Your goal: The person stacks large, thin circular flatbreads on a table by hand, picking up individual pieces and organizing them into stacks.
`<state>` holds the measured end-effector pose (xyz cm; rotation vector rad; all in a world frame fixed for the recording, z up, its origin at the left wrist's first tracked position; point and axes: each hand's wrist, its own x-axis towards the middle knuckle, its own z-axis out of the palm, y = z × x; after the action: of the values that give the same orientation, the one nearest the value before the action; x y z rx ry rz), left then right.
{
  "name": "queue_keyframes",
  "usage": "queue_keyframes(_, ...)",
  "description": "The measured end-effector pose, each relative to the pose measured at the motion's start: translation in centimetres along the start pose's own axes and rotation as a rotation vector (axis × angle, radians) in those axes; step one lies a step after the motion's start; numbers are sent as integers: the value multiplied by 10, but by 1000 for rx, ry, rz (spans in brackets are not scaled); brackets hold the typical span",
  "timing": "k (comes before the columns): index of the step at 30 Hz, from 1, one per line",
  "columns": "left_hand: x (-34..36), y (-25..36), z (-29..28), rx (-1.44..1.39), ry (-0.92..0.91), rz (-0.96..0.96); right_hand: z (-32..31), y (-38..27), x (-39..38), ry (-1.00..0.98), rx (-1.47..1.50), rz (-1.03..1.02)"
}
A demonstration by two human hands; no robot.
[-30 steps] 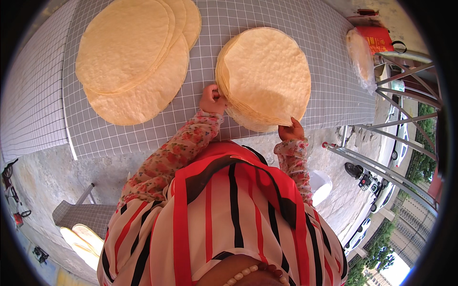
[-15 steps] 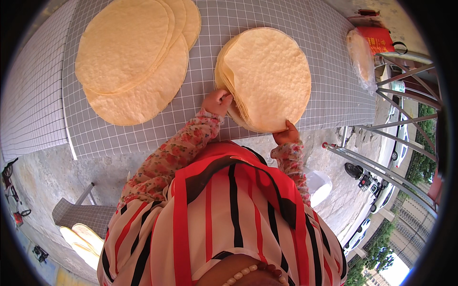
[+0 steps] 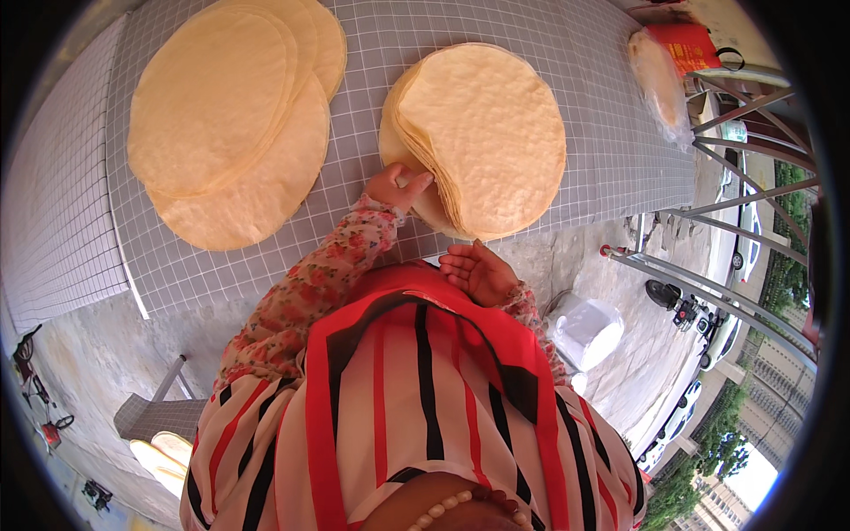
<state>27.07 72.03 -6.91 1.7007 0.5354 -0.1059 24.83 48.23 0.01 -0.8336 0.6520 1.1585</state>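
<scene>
A stack of thin round flatbreads (image 3: 482, 133) lies in the middle of the gridded table, its left edge layered and lifted. My left hand (image 3: 398, 186) is closed on that left edge, fingers pinching the layers. My right hand (image 3: 474, 270), just below the stack at the table's front edge, is open with palm up and fingers slightly curled, holding nothing. To the left, several more flatbreads (image 3: 212, 97) lie in overlapping piles on the table.
At the table's far right lie a bagged flatbread (image 3: 657, 88) and a red package (image 3: 680, 44). Metal frames (image 3: 735, 203) stand beyond. A white covered object (image 3: 584, 327) sits on the floor beside me. A lower gridded surface with flatbreads (image 3: 164, 451) is at lower left.
My right hand has let go of the stack's front edge and dropped toward me, opening. My left hand stays at the left edge, slightly lower relative to the stack.
</scene>
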Motion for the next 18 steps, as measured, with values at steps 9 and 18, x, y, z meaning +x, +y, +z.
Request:
queue_keyframes(9,1,-17,0,37,10,74,30,18,45,-92,818,-202)
queue_keyframes(18,-21,-5,-23,523,-260,373,21,18,74,170,930,-349)
